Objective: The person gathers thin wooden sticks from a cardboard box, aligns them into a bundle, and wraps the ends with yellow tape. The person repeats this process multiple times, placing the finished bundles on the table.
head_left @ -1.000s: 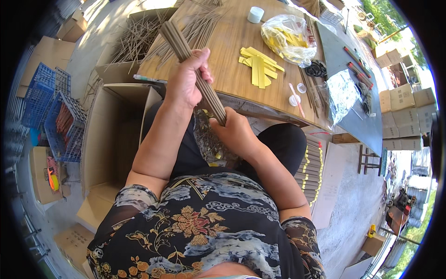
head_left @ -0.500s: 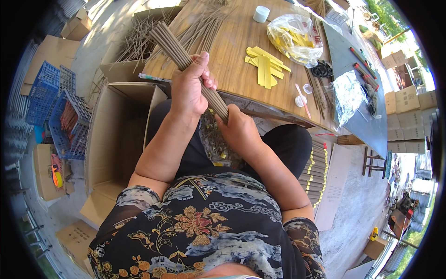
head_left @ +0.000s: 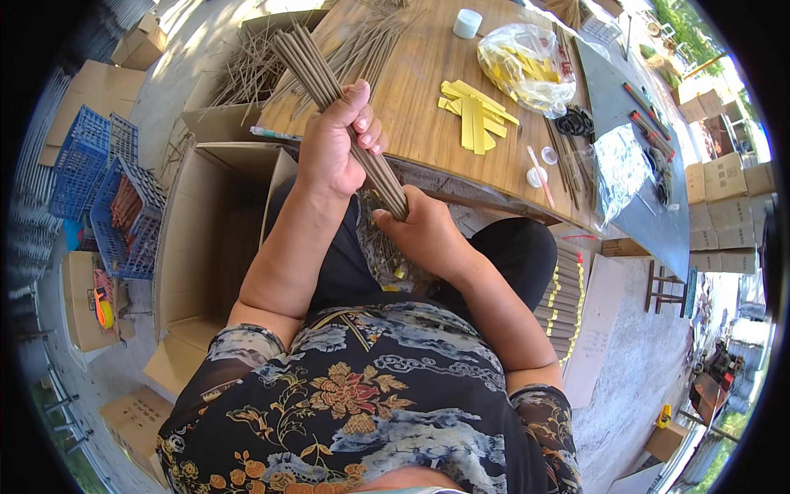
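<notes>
Landmark: wooden table [head_left: 428,107]. Right hand [head_left: 424,235], just below its near edge, clenched round lower end of stick bundle [head_left: 329,90]. Left hand [head_left: 333,144] at the edge, fingers wrapped round bundle's middle; top slants over tabletop. Beyond: yellow paper strips [head_left: 473,115], then plastic bag [head_left: 527,66], white cup [head_left: 467,23] farthest.

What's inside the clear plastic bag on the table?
The plastic bag on the wooden table holds yellow strips like the yellow paper strips lying loose beside it. How many, and anything beneath them, cannot be seen through the crumpled film.
</notes>
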Demonstrator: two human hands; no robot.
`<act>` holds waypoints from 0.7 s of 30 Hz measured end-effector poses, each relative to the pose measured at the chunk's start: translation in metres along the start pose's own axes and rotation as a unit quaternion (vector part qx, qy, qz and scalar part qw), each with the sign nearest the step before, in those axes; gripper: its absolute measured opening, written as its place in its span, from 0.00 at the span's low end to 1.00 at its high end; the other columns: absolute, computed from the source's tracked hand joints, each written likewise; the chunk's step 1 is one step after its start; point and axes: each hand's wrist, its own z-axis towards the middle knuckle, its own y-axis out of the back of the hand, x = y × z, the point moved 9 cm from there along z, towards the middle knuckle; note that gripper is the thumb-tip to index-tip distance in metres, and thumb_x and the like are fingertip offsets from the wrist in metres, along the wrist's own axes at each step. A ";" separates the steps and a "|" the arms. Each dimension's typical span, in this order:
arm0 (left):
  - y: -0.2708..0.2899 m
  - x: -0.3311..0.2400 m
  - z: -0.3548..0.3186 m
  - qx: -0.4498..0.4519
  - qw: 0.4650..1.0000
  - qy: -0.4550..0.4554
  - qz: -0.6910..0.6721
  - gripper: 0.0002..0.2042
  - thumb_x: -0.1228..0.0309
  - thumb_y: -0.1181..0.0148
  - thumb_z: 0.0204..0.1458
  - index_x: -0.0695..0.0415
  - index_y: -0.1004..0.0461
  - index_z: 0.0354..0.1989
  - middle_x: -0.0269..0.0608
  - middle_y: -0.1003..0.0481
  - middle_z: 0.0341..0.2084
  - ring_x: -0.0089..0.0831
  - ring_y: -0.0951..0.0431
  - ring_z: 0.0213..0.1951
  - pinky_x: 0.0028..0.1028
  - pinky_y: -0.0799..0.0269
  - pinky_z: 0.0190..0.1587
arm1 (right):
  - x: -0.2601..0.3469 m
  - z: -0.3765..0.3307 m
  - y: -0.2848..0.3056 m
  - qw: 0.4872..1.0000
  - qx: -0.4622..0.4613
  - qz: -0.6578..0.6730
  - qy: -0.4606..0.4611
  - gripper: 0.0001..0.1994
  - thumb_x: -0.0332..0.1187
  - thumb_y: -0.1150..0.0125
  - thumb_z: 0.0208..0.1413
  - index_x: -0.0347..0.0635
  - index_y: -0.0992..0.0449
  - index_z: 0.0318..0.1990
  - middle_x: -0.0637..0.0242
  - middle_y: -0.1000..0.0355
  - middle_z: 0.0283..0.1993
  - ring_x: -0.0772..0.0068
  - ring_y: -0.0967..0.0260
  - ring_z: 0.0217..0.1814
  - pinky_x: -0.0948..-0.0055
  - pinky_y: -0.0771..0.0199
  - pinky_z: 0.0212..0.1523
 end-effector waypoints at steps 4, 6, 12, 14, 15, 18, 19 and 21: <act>-0.012 -0.007 0.000 0.039 0.999 -0.004 0.025 0.09 0.67 0.48 0.52 0.52 0.37 0.22 0.25 0.41 0.10 0.16 0.41 0.12 0.19 0.44 0.16 | -0.012 0.001 -0.011 0.990 0.074 0.105 -0.055 0.13 0.36 0.44 0.48 0.34 0.35 0.27 0.47 0.33 0.21 0.50 0.32 0.26 0.64 0.35 0.28; -0.007 -0.006 0.000 -0.014 0.999 -0.020 0.035 0.09 0.67 0.47 0.52 0.52 0.37 0.22 0.25 0.40 0.11 0.16 0.41 0.13 0.19 0.44 0.17 | -0.006 0.002 -0.002 0.999 0.005 0.033 -0.016 0.13 0.36 0.44 0.48 0.34 0.36 0.27 0.47 0.33 0.22 0.48 0.32 0.27 0.63 0.34 0.28; 0.004 0.013 -0.016 -0.052 0.998 -0.023 0.028 0.07 0.68 0.44 0.49 0.51 0.36 0.23 0.27 0.39 0.12 0.18 0.39 0.14 0.20 0.42 0.19 | 0.001 0.004 0.006 0.982 -0.100 -0.157 0.034 0.11 0.33 0.46 0.47 0.36 0.40 0.27 0.46 0.32 0.23 0.44 0.33 0.28 0.56 0.33 0.28; 0.011 0.010 -0.015 -0.083 0.996 -0.026 0.014 0.07 0.68 0.44 0.49 0.50 0.36 0.24 0.27 0.38 0.12 0.18 0.39 0.14 0.20 0.42 0.19 | 0.003 0.004 0.007 0.976 -0.109 -0.187 0.037 0.11 0.33 0.45 0.46 0.36 0.40 0.27 0.46 0.32 0.23 0.44 0.33 0.28 0.55 0.33 0.28; 0.012 0.007 -0.014 -0.097 0.994 -0.041 0.022 0.07 0.68 0.44 0.49 0.50 0.36 0.24 0.26 0.38 0.12 0.18 0.39 0.14 0.20 0.42 0.20 | 0.004 0.003 0.007 0.974 -0.111 -0.195 0.035 0.12 0.34 0.45 0.46 0.37 0.40 0.28 0.46 0.33 0.23 0.43 0.34 0.29 0.55 0.33 0.29; 0.019 -0.007 -0.012 -0.129 0.989 -0.064 0.027 0.07 0.68 0.43 0.49 0.50 0.36 0.24 0.26 0.38 0.11 0.18 0.39 0.14 0.21 0.42 0.20 | 0.006 0.001 0.006 0.969 -0.118 -0.214 0.045 0.12 0.34 0.44 0.46 0.38 0.40 0.28 0.47 0.33 0.24 0.43 0.34 0.29 0.54 0.33 0.29; 0.020 -0.007 -0.012 -0.127 0.989 -0.065 0.028 0.08 0.68 0.42 0.48 0.50 0.36 0.23 0.26 0.38 0.11 0.18 0.39 0.14 0.21 0.42 0.20 | 0.006 0.001 0.005 0.967 -0.119 -0.220 0.051 0.11 0.34 0.45 0.46 0.38 0.40 0.28 0.47 0.33 0.24 0.43 0.34 0.29 0.54 0.33 0.29; 0.021 -0.007 -0.013 -0.126 0.989 -0.075 0.032 0.09 0.67 0.42 0.48 0.50 0.36 0.22 0.26 0.38 0.11 0.18 0.39 0.14 0.21 0.42 0.20 | 0.008 0.002 0.005 0.964 -0.119 -0.235 0.044 0.11 0.34 0.45 0.46 0.38 0.40 0.28 0.47 0.33 0.25 0.44 0.34 0.28 0.54 0.33 0.29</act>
